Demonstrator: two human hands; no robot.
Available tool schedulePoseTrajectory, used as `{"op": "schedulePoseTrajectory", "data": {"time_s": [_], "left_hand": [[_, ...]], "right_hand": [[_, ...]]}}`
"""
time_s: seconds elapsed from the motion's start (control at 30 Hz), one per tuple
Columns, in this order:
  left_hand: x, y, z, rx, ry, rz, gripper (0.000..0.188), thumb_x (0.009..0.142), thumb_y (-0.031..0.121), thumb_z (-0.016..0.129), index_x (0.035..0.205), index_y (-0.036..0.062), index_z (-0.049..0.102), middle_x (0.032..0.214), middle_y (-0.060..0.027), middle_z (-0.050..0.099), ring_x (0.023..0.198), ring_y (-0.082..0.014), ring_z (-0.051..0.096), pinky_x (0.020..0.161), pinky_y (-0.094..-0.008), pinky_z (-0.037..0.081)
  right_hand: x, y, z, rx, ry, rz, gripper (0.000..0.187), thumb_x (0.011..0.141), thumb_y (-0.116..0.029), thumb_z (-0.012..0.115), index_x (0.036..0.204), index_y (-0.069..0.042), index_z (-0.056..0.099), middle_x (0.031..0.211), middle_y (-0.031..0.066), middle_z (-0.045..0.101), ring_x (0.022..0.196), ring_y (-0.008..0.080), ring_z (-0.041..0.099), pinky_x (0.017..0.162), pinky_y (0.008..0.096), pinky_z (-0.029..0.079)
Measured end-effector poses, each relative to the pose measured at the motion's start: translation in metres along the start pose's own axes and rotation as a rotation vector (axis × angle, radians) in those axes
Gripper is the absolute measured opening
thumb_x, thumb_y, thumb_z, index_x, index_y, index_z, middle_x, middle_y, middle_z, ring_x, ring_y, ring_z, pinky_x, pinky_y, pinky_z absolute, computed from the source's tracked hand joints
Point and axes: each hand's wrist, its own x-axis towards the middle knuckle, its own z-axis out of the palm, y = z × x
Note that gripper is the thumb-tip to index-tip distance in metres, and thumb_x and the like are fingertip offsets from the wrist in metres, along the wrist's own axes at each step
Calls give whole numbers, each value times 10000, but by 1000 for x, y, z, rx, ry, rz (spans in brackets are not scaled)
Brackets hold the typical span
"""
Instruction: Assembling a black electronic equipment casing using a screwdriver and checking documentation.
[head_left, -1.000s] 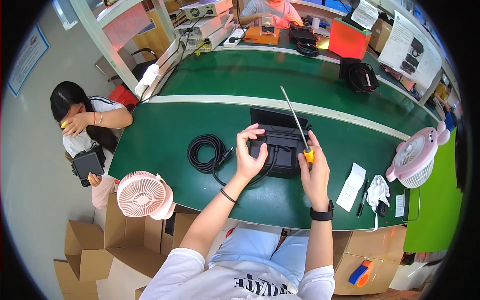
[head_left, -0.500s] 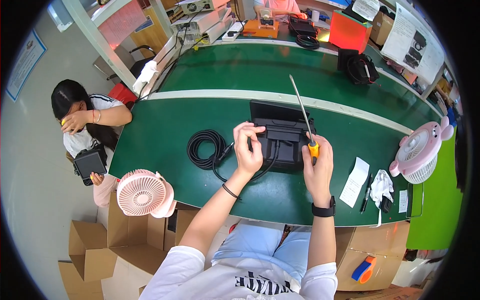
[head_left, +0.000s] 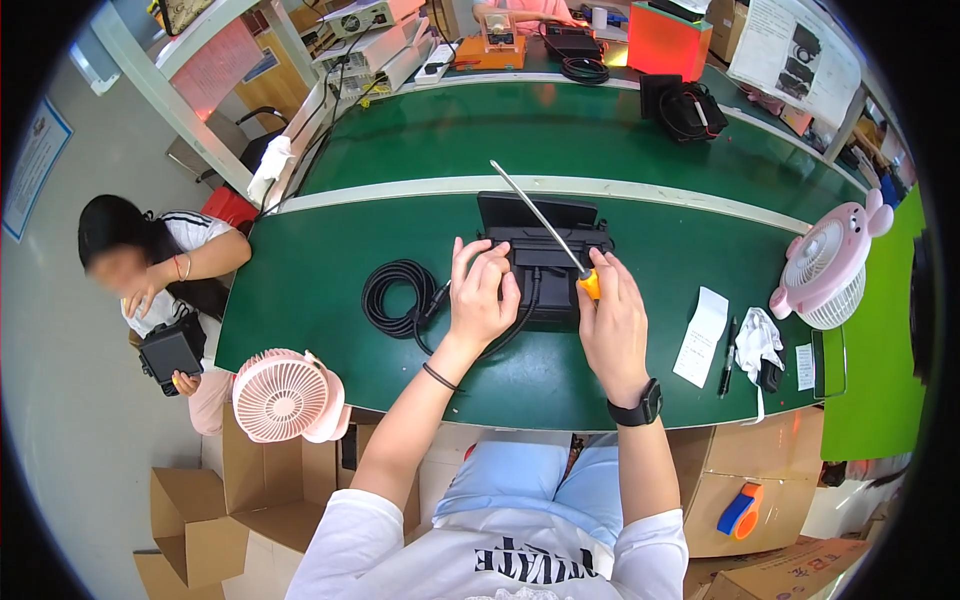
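Note:
A black box-shaped device (head_left: pixel 548 293) stands on the green bench in front of me, with a flat dark panel (head_left: pixel 540 211) raised at its far side. My left hand (head_left: pixel 484 292) is closed at the device's left edge, its curled fingertips on the casing. In my right hand (head_left: pixel 612 318) is a screwdriver with a yellow handle (head_left: pixel 589 284), its long shaft (head_left: pixel 540 217) slanting up and left over the device. The fingertips of that hand also touch the device's right edge. A black cable (head_left: pixel 532 300) runs from the device beneath my left hand to a coil (head_left: pixel 395 298) on the left.
Pink fans stand at the left (head_left: pixel 288 397) and right (head_left: pixel 826 262). A paper slip (head_left: pixel 701 338), a pen (head_left: pixel 727 358) and a crumpled white cloth (head_left: pixel 759 340) lie right of my hands. Cardboard boxes (head_left: pixel 273 470) sit below the bench. At left, a person holds a dark device (head_left: pixel 172 352).
The screwdriver now leans further left across the device, and my right fingers have come onto its edge. My left fingers have shifted on the left edge. The person's raised hand has dropped.

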Motion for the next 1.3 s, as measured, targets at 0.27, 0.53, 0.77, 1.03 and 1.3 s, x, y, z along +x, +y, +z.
{"op": "schedulePoseTrajectory", "data": {"time_s": [0.27, 0.53, 0.77, 1.03, 1.3], "left_hand": [[-14, 3, -6, 17, -102, -17, 119, 870, 81, 609, 987, 73, 591, 1241, -91, 659, 1291, -338, 524, 1145, -641, 264], [-15, 1, -2, -66, -78, -32, 119, 872, 51, 595, 990, 66, 584, 1245, -120, 652, 1285, -360, 527, 1141, -621, 284], [19, 18, -15, 14, -234, -4, 320, 812, 222, 741, 1067, 81, 609, 1158, -125, 641, 1247, -329, 556, 1125, -541, 344], [74, 16, 1, 12, -651, 43, 602, 822, 377, 757, 1363, 161, 604, 1328, -108, 617, 1234, -321, 574, 1090, -457, 427], [78, 24, 5, 31, -609, -77, 379, 891, 452, 679, 1185, 225, 752, 1191, -8, 704, 1100, -246, 642, 957, -386, 519]], "right_hand": [[-5, -3, -7, -44, -59, -26, 403, 876, -20, 676, 1260, 25, 564, 1216, 196, 662, 1229, 355, 589, 1057, 417, 468], [-17, -2, 2, -87, -57, -11, 440, 888, -48, 678, 1300, 32, 547, 1220, 214, 657, 1252, 370, 571, 1090, 427, 443], [-24, 10, 3, 79, -65, 74, 466, 925, -100, 667, 1361, -7, 531, 1190, 219, 667, 1299, 414, 526, 1074, 461, 433], [-62, 15, -22, 397, 83, 395, 226, 1002, -115, 612, 1202, -25, 556, 1135, 135, 726, 858, 216, 691, 756, 330, 531], [-123, -4, -64, 427, -92, 565, 389, 983, -92, 595, 1357, -38, 502, 803, 64, 618, 733, 140, 609, 676, 288, 491]]}}
